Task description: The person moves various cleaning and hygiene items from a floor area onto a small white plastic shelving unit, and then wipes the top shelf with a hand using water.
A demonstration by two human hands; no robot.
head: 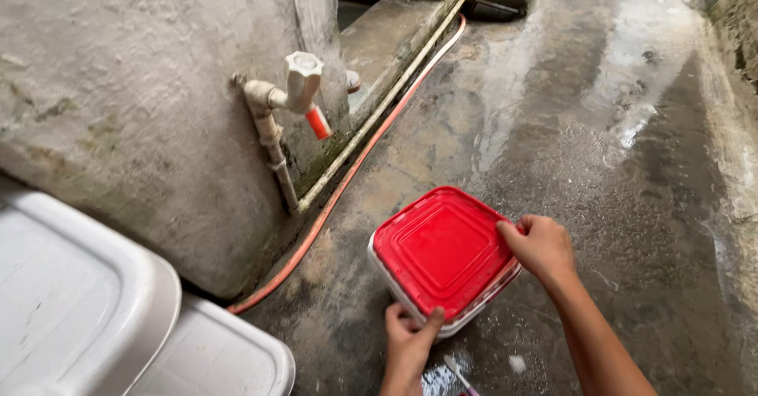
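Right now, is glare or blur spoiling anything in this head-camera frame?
Head view: daylight glare whitens the wet concrete floor at upper right; the red lid and both hands, left hand and right hand, are sharp; the tap is clear; the white tubs at lower left look soft, and the edges bend with wide-angle distortion.

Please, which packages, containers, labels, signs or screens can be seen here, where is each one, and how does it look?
No labels, signs or screens show.
Red-lidded container: on the wet concrete floor, squarish, red lid, whitish body; the left hand holds its near edge, the right hand its right edge.
White plastic tubs: bottom left by the wall, rounded corners.
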